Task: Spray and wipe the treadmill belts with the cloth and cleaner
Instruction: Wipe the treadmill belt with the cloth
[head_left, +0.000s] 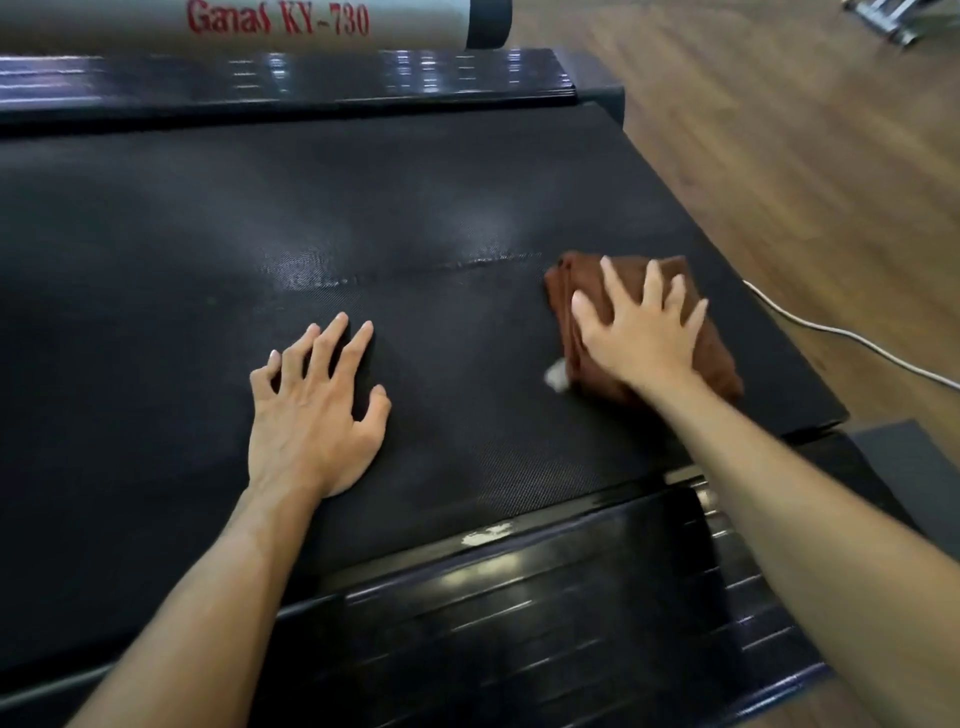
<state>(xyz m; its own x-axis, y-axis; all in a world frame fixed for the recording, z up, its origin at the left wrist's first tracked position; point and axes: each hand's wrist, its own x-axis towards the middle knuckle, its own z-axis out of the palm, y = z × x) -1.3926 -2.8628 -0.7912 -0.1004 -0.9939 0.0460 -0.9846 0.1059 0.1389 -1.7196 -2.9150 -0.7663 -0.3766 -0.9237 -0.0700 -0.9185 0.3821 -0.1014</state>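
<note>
Right hand (641, 332) flat on folded brown cloth (717, 358), fingers spread, pressing it onto black treadmill belt (208, 234) near right edge. Left hand (317, 415) bare on belt, fingers loosely bent, holding nothing. White cable (852, 338) on wooden floor (805, 156).

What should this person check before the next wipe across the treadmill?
1. Brown cloth flat under the right hand: ok.
2. Left hand braced on the belt, apart from the cloth: ok.
3. Belt wet enough: a damp sheen shows mid-belt; ok.
4. Cleaner bottle within reach: cannot tell, none in view.
5. White cable on the floor, off the belt: ok.
6. White scrap beside the cloth: not ok, remove it.
</note>
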